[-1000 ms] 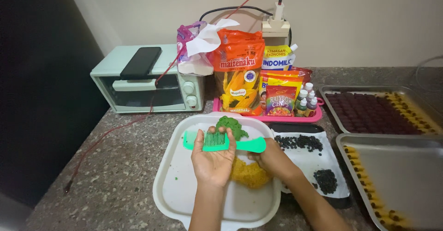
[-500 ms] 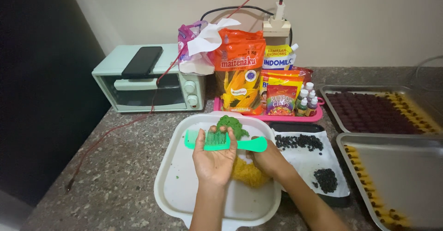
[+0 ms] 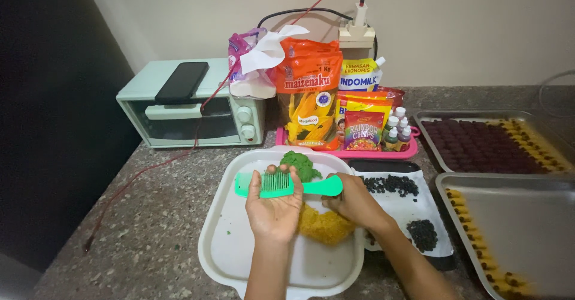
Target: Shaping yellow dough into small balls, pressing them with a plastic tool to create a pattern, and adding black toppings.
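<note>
The comb (image 3: 287,185) lying across the left hand (image 3: 274,207) looks like smooth mint-green plastic, slightly glossy. Under both hands the white tray (image 3: 230,246) is plastic too, more of a satin finish. The yellow dough (image 3: 323,225) just beside the right hand (image 3: 353,201) has a crumbly, rough surface, and the green dough (image 3: 299,163) past the fingertips is lumpy and matt. Further right the baking pans (image 3: 521,216) are dull brushed metal. The counter (image 3: 150,216) is speckled stone, fairly matt.
</note>
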